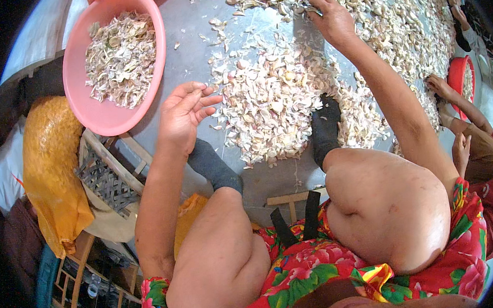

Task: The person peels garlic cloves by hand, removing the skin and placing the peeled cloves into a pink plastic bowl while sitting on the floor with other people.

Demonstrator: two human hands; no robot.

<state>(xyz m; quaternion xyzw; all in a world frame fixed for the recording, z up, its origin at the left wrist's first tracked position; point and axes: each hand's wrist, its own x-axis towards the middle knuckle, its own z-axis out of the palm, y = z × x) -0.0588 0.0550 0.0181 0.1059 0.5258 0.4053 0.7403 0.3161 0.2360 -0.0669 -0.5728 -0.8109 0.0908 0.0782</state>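
Garlic cloves [275, 105] lie in a loose heap on the grey floor before me, between my feet. My left hand [191, 108] hovers just left of this heap, thumb near the fingertips; whether something small sits between them cannot be made out. My right hand [331, 19] reaches to the near edge of a wider spread of garlic cloves [392, 39]. Its thumb and forefinger are close to a dark, thin item, too small to name, and whether it is gripped is unclear. A pink plastic basin [72, 80] holding dry garlic skins [122, 60] is at upper left.
An orange mesh sack [54, 165] leans by a wooden chair with a woven seat [108, 179] at left. Wooden chair frames [78, 278] stand at lower left. At right, a co-worker's hand [439, 87] is beside a red basin [455, 77]. Another person sits farther back.
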